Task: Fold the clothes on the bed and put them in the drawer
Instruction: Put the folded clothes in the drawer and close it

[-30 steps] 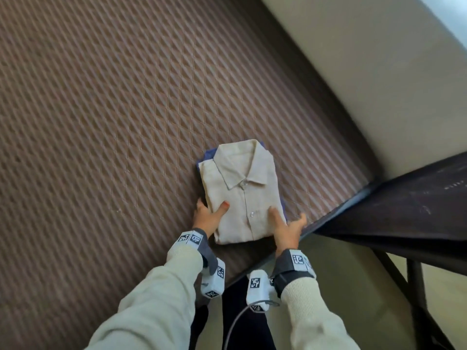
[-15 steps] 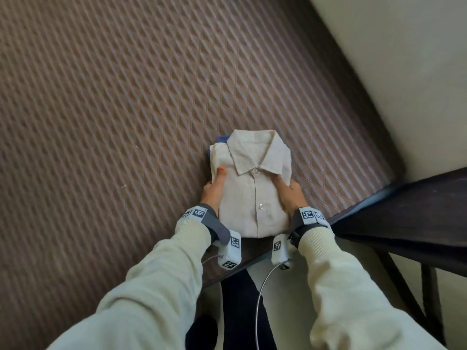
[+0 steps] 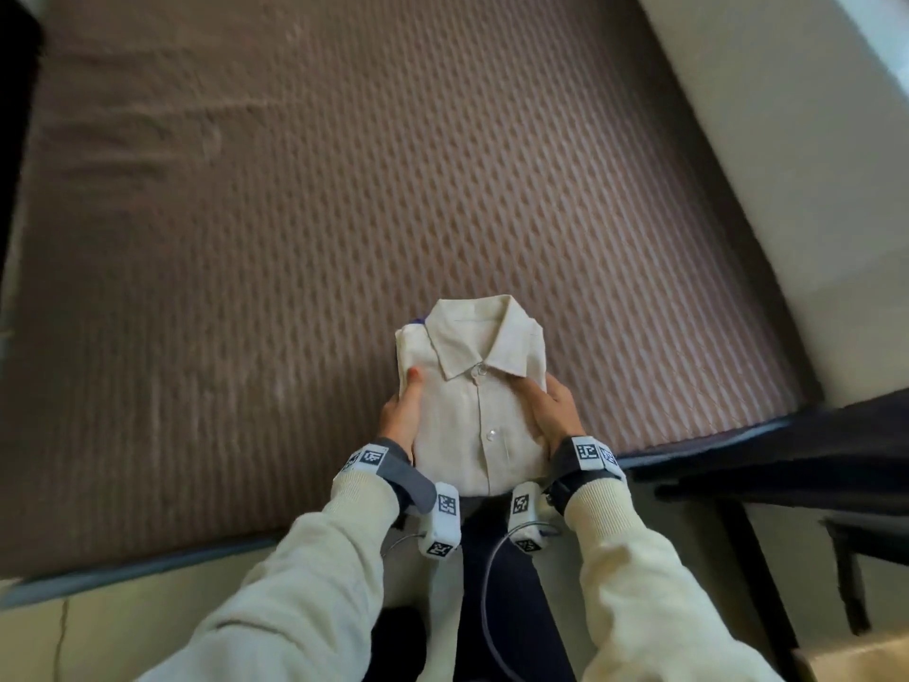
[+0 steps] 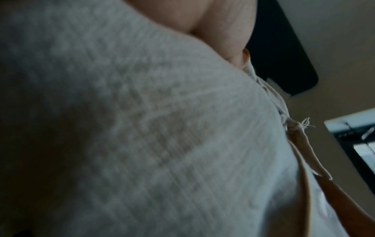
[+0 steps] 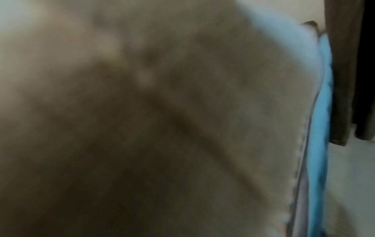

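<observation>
A folded cream collared shirt [image 3: 474, 391] tops a small stack, with a sliver of blue garment [image 3: 419, 319] peeking out beneath its far left corner. My left hand [image 3: 401, 415] grips the stack's left side, thumb on top. My right hand [image 3: 553, 411] grips the right side the same way. The stack is lifted off the bed [image 3: 344, 189], held above its near edge. In the left wrist view the cream fabric [image 4: 162, 136] fills the picture under my thumb [image 4: 225, 27]. The right wrist view shows blurred cream cloth [image 5: 162, 120] edged by the blue garment [image 5: 320, 120].
The brown quilted bed cover stretches away ahead and to the left. A dark table [image 3: 787, 460] with thin legs stands at the right, close to my right wrist. A pale wall [image 3: 797, 164] runs along the bed's right side. Cream floor [image 3: 147, 617] lies below.
Both hands slid up the sides of the stack, took hold and lifted it off the bed toward me. The head view swung left, showing more of the bed.
</observation>
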`<action>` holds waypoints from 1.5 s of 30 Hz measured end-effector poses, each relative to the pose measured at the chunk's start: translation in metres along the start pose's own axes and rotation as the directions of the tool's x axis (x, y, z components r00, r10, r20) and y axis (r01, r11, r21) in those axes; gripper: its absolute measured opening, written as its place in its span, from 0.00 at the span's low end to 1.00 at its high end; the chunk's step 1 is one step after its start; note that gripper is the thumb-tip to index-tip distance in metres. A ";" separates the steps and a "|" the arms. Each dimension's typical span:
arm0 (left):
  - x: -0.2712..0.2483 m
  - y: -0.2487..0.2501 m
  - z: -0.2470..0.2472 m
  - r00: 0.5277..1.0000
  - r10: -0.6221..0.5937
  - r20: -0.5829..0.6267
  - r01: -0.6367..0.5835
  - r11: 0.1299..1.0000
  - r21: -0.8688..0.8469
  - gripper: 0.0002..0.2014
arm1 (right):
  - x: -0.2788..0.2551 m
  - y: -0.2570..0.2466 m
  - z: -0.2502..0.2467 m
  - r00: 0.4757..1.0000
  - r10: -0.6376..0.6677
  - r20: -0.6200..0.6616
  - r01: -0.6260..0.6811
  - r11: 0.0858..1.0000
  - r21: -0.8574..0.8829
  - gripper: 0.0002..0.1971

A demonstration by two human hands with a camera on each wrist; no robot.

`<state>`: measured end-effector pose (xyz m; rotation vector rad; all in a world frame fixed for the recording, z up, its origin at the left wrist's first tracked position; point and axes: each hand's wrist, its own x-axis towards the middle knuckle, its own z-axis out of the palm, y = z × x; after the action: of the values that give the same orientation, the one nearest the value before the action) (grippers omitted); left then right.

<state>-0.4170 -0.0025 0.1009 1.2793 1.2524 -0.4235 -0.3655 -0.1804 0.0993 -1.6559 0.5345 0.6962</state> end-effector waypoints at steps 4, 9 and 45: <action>-0.029 -0.029 -0.110 0.998 0.033 -0.051 -0.041 0.985 -0.170 0.50 | -0.069 -0.004 0.083 0.991 -0.084 0.101 0.091 0.994 -0.067 0.09; -0.065 -0.068 -0.249 0.983 0.064 -0.170 -0.112 0.951 -0.288 0.47 | -0.150 0.003 0.196 0.957 -0.145 0.252 0.183 0.973 -0.137 0.05; -0.035 -0.221 -0.857 0.772 -0.373 -0.515 -0.369 0.396 -0.841 0.42 | -0.358 0.057 0.888 0.448 0.125 0.885 0.541 0.750 -0.380 0.08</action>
<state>-0.9991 0.6583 0.1967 0.3519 1.6795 0.8020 -0.7972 0.6699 0.2033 -1.6060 -0.7964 1.5108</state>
